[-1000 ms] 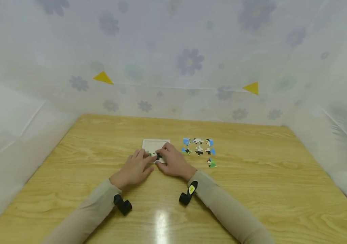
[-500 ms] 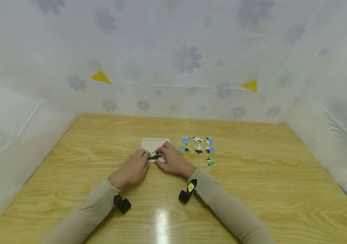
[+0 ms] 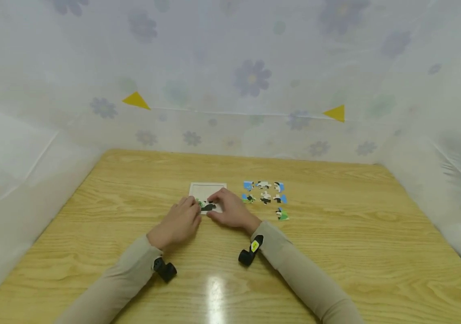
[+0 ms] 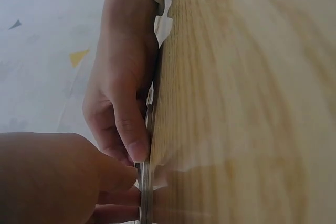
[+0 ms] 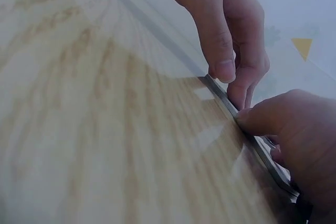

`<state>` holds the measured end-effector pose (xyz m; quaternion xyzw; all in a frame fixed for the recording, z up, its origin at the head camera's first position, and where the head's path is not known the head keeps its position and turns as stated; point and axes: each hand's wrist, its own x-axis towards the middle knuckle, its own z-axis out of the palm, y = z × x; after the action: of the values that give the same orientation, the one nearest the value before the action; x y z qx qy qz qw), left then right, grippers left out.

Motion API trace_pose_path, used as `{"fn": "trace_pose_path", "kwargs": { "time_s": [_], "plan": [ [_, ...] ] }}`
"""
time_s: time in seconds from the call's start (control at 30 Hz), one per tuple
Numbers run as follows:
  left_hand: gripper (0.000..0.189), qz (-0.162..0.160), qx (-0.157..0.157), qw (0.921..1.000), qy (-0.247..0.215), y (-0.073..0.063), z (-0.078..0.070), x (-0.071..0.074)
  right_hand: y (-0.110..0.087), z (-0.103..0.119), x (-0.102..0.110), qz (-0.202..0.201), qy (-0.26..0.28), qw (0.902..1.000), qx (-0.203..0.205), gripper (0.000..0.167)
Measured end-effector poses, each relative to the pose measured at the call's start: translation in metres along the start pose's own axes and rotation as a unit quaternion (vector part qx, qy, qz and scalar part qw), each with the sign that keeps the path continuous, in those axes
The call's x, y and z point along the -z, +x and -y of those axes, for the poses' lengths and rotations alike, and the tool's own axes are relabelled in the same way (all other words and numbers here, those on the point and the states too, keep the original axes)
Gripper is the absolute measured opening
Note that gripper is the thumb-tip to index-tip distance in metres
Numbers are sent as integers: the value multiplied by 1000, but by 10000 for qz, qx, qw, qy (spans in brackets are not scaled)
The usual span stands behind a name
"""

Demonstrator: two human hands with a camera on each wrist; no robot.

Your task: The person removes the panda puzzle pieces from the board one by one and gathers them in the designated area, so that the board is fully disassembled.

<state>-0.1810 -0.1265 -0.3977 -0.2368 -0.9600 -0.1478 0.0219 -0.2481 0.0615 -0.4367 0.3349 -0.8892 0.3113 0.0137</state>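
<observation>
A shallow white puzzle tray (image 3: 208,184) lies on the table, with black-and-white and green puzzle pieces (image 3: 208,207) along its near side. My left hand (image 3: 176,223) holds the tray's left edge with bent fingers, covering that corner. From the other side my right hand (image 3: 234,211) curls over the tray, thumb at the near rim and index finger over the pieces. In the right wrist view, the right thumb (image 5: 254,119) touches the thin tray edge (image 5: 262,156), while the left hand (image 5: 226,30) reaches down to its far corner.
Right of the tray, several loose puzzle pieces (image 3: 265,197) lie in rough rows. A green corner piece (image 3: 282,215) sits nearest the front. The wooden table (image 3: 336,247) is bounded at the back and sides by a flowered white curtain (image 3: 230,67).
My left index finger has drawn back from the dark piece to the tray's left side, so more of that piece shows. The right hand has stayed almost in place.
</observation>
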Motion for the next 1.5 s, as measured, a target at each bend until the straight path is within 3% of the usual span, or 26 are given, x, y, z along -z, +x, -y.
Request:
{"fn": "trace_pose_path", "kwargs": {
  "time_s": [0.33,0.67,0.83,0.97,1.23,1.5],
  "plan": [
    [13,-144,-163,9997,-102,-2,1,0,-1,-1,2,-117,645,9978,44,31],
    [17,-165,-160,9997,-94,-2,0,-1,-7,3,1,-6,-299,9983,493,31],
    [17,-123,-165,9998,-83,-1,-2,-1,-9,7,4,99,-582,9975,378,32],
    [18,-113,-138,9998,-125,0,-4,-2,-10,4,2,111,-605,9977,269,32],
    [18,-40,-10,9998,-184,-2,-3,0,-16,3,5,-262,-20,9991,318,27],
    [16,-119,-60,9996,-234,-3,0,-3,-39,0,10,-386,-334,9978,414,31]
  ]
}}
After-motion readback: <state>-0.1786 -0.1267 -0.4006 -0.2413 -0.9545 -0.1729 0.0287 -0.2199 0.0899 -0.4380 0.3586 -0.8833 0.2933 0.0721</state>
